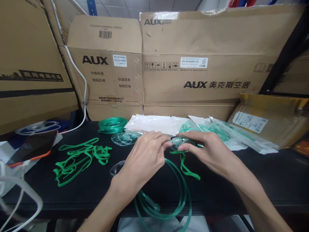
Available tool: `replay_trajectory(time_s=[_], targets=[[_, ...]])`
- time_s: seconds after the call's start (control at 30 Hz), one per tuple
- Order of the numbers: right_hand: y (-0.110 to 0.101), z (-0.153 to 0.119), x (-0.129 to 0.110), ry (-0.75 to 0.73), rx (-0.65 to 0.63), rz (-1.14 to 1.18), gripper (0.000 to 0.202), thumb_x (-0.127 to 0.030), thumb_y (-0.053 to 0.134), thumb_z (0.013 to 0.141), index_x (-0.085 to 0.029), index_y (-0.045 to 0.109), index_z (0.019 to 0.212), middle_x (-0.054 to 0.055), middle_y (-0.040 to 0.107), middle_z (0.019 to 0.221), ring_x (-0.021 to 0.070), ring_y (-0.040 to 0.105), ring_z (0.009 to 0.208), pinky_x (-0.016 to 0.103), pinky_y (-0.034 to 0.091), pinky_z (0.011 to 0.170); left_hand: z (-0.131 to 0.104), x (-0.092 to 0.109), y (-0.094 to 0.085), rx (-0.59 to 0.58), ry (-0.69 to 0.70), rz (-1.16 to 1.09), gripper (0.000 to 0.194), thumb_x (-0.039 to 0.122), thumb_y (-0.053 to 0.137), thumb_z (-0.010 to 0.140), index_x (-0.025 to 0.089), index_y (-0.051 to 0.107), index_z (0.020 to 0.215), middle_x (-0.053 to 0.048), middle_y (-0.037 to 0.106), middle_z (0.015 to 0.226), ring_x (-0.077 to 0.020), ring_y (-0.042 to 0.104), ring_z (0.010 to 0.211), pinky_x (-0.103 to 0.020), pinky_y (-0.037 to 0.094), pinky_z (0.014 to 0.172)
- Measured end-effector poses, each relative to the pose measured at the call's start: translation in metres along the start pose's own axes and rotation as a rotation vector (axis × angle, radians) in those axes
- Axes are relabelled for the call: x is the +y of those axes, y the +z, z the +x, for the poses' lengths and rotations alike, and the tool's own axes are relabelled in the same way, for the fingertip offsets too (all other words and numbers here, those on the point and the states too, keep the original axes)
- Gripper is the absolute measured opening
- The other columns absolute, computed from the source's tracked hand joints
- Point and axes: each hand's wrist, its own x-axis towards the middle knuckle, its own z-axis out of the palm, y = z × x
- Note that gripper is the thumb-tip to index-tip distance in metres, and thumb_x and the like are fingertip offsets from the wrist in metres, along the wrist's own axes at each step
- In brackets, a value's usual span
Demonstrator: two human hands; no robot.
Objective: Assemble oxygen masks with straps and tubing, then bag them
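My right hand (207, 145) holds a transparent green oxygen mask (185, 140) by its connector end, thumb and fingers closed on it. A green elastic strap (189, 170) dangles from the mask onto the black table. Pinched in my left hand (148, 151) is the end of a green oxygen tube (187, 196), which meets the mask's connector between my hands. Whether it is fully seated I cannot tell. The tube's loops hang over the table's front edge, with another tube connector (153, 203) among them. Behind my left hand lie more transparent masks (122, 138).
Green elastic straps (91, 154) and thin metal strips (118, 167) lie to the left. A coiled green tube (112, 125), white sheets (154, 123) and bagged green tubing (224, 133) lie behind. Cardboard boxes (193, 93) wall the back; a phone (36, 146) and white cables (21, 190) are left.
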Motion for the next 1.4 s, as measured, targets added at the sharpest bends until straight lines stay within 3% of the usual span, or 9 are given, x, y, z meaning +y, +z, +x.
replay_trajectory(time_s=[0.33, 0.57, 0.7, 0.8, 0.93, 1.1, 1.2, 1.33, 1.4], targets=[[0.012, 0.002, 0.005, -0.318, 0.155, -0.131, 0.023, -0.025, 0.068, 0.098, -0.015, 0.076, 0.117, 0.009, 0.079, 0.113, 0.0228, 0.075, 0.098, 0.031, 0.054, 0.088, 0.001, -0.003, -0.006, 0.009, -0.079, -0.071, 0.017, 0.009, 0.059, 0.098, 0.021, 0.072, 0.099, 0.001, 0.074, 0.095, -0.0190, 0.066, 0.091, -0.033, 0.046, 0.084], [0.012, 0.002, 0.012, -0.165, -0.034, -0.139, 0.040, -0.047, 0.069, 0.094, -0.031, 0.071, 0.131, 0.004, 0.077, 0.123, 0.0304, 0.071, 0.112, 0.040, 0.054, 0.093, -0.008, -0.019, -0.004, -0.182, -0.107, 0.005, 0.022, 0.034, 0.053, 0.106, 0.027, 0.071, 0.116, 0.000, 0.073, 0.121, -0.0238, 0.060, 0.123, -0.037, 0.040, 0.107], [0.009, 0.000, 0.010, -0.033, -0.088, -0.135, 0.047, -0.054, 0.066, 0.094, -0.032, 0.069, 0.135, 0.005, 0.075, 0.129, 0.0333, 0.068, 0.119, 0.042, 0.053, 0.097, -0.018, -0.033, -0.009, -0.367, -0.234, -0.024, 0.051, 0.062, 0.061, 0.095, 0.035, 0.060, 0.138, 0.000, 0.055, 0.151, -0.0295, 0.045, 0.143, -0.041, 0.037, 0.114], [0.007, -0.002, 0.011, 0.052, -0.100, -0.152, 0.053, -0.063, 0.067, 0.089, -0.033, 0.071, 0.132, 0.007, 0.075, 0.127, 0.0370, 0.065, 0.122, 0.044, 0.052, 0.096, -0.023, -0.038, -0.011, -0.474, -0.330, -0.018, 0.059, 0.060, 0.069, 0.090, 0.036, 0.056, 0.142, -0.002, 0.049, 0.156, -0.0321, 0.042, 0.145, -0.042, 0.038, 0.112], [0.005, -0.005, 0.009, 0.204, -0.098, -0.135, 0.055, -0.070, 0.065, 0.086, -0.030, 0.078, 0.121, 0.008, 0.082, 0.089, 0.0347, 0.076, 0.090, 0.038, 0.053, 0.075, -0.024, -0.036, -0.007, -0.506, -0.347, -0.040, 0.023, 0.041, 0.064, 0.095, 0.034, 0.065, 0.117, 0.001, 0.066, 0.127, -0.0262, 0.057, 0.124, -0.036, 0.045, 0.095], [0.008, -0.005, -0.006, 0.407, -0.251, -0.064, 0.054, -0.071, 0.049, 0.094, -0.027, 0.076, 0.108, -0.002, 0.058, 0.038, 0.0231, 0.063, 0.041, 0.032, 0.047, 0.055, -0.026, -0.039, -0.001, -0.500, -0.367, -0.002, 0.018, 0.036, 0.060, 0.096, 0.033, 0.066, 0.112, 0.000, 0.066, 0.117, -0.0267, 0.058, 0.114, -0.036, 0.044, 0.090], [0.007, -0.007, -0.003, 0.387, -0.258, -0.065, 0.055, -0.072, 0.048, 0.094, -0.026, 0.076, 0.104, 0.000, 0.065, 0.049, 0.0229, 0.065, 0.047, 0.032, 0.047, 0.056, -0.027, -0.040, -0.002, -0.512, -0.363, 0.029, 0.022, 0.030, 0.058, 0.094, 0.032, 0.065, 0.115, -0.002, 0.065, 0.119, -0.0271, 0.057, 0.115, -0.036, 0.044, 0.091], [-0.007, -0.035, 0.009, 0.258, 0.110, -0.200, 0.046, -0.067, 0.063, 0.088, -0.028, 0.076, 0.105, 0.007, 0.079, 0.102, 0.0302, 0.072, 0.086, 0.038, 0.051, 0.080, -0.028, -0.035, -0.011, -0.530, -0.403, 0.006, 0.031, 0.023, 0.056, 0.090, 0.033, 0.066, 0.118, -0.002, 0.065, 0.122, -0.0265, 0.057, 0.118, -0.036, 0.044, 0.091], [-0.012, -0.065, 0.009, 0.206, 0.187, -0.100, 0.033, -0.059, 0.073, 0.083, -0.028, 0.079, 0.094, 0.007, 0.079, 0.105, 0.0314, 0.071, 0.094, 0.036, 0.050, 0.084, -0.028, -0.030, -0.016, -0.558, -0.437, -0.011, 0.033, 0.025, 0.057, 0.088, 0.035, 0.066, 0.118, -0.001, 0.066, 0.121, -0.0264, 0.058, 0.116, -0.034, 0.045, 0.086]])
